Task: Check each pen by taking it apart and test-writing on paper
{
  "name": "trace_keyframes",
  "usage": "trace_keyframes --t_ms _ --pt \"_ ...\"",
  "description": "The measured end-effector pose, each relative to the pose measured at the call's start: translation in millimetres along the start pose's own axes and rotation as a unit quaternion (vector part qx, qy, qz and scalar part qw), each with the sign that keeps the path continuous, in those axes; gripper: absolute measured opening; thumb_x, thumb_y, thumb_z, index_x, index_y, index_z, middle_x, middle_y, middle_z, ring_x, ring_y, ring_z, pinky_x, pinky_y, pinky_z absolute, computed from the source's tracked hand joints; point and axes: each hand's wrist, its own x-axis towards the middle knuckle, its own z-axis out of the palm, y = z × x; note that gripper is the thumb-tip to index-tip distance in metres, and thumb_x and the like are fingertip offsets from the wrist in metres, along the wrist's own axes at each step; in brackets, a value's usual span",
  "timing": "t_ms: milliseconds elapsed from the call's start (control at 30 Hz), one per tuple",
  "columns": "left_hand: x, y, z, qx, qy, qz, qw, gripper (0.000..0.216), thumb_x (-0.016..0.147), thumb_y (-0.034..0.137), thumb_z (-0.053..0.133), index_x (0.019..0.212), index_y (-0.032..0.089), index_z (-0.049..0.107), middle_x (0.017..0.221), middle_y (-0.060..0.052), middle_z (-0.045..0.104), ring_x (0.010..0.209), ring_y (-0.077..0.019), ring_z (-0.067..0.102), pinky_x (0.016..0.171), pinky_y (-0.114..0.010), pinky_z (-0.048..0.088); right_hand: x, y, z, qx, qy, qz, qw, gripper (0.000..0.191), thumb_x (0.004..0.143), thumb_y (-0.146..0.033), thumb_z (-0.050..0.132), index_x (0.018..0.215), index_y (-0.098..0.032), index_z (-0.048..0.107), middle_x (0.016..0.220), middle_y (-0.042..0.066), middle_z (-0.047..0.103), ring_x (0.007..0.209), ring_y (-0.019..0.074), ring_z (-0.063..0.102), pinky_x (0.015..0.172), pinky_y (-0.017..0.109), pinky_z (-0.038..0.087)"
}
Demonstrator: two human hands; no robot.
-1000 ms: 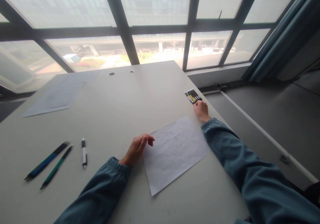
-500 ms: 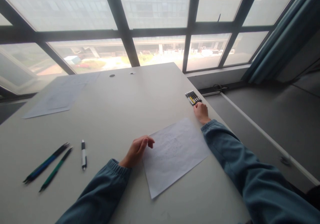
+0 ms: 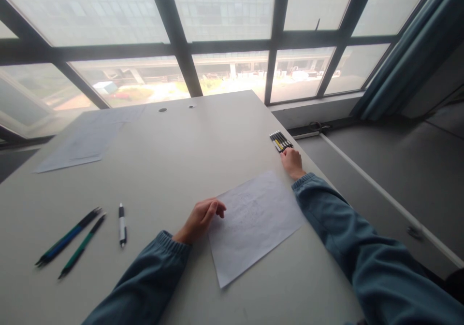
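A white sheet of paper (image 3: 253, 223) with faint pencil marks lies on the pale table (image 3: 181, 151) in front of me. My left hand (image 3: 201, 219) rests at the sheet's left edge, fingers loosely curled, fingertips touching the paper. My right hand (image 3: 292, 162) reaches to the table's right edge and closes over the near ends of a row of several pens (image 3: 280, 140) lying side by side; its fingertips are hidden.
Three loose pens lie at the left: a blue one (image 3: 67, 237), a green one (image 3: 81, 250) and a black-and-white one (image 3: 122, 223). More paper sheets (image 3: 85, 139) lie at the far left. Big windows (image 3: 224, 35) stand behind the table; a curtain (image 3: 406, 59) hangs at right.
My left hand's fingers have curled a little further onto the sheet's edge. The right hand stays at the row of pens. The view has shifted slightly.
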Motion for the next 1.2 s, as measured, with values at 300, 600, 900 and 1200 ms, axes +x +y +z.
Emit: trace_keyframes --t_ms 300,600,900,1200 --pt "0.7 1.1 0.7 0.003 -0.002 0.004 1.000 0.052 0.104 0.046 0.035 0.081 0.014 0.069 0.069 -0.006 0.069 0.066 -0.0150 0.063 0.069 -0.027 0.051 -1.0 0.6 -0.5 -0.007 0.005 -0.005 1.000 0.022 0.097 -0.030 0.055 0.097 -0.016 0.072 0.099 0.014 0.075 0.094 0.0230 0.069 0.082 0.029 0.046" --pt "0.7 0.8 0.7 0.004 -0.004 0.001 1.000 0.053 0.104 0.048 0.035 0.082 0.014 0.069 0.069 -0.006 0.070 0.066 -0.0154 0.064 0.069 -0.027 0.051 -2.7 -1.8 -2.7 -0.007 0.000 -0.005 1.000 0.022 0.097 -0.030 0.056 0.096 -0.016 0.072 0.099 0.014 0.075 0.094 0.0234 0.069 0.081 0.029 0.046" --pt "0.3 -3.1 0.7 0.009 -0.008 0.012 1.000 0.051 0.105 0.044 0.035 0.082 0.014 0.070 0.070 -0.006 0.070 0.067 -0.0146 0.064 0.070 -0.026 0.050 -4.5 -0.1 -2.9 -0.005 0.004 -0.007 1.000 0.022 0.097 -0.030 0.055 0.095 -0.015 0.073 0.098 0.015 0.075 0.093 0.0229 0.069 0.081 0.029 0.046" --pt "0.4 -4.7 1.1 0.012 -0.005 0.014 1.000 0.050 0.105 0.044 0.036 0.082 0.014 0.070 0.070 -0.005 0.070 0.067 -0.0147 0.064 0.070 -0.026 0.050 -3.4 -1.8 -1.1 -0.004 0.017 0.006 1.000 0.026 0.094 -0.030 0.053 0.094 -0.015 0.074 0.094 0.015 0.075 0.091 0.0243 0.070 0.082 0.030 0.048"
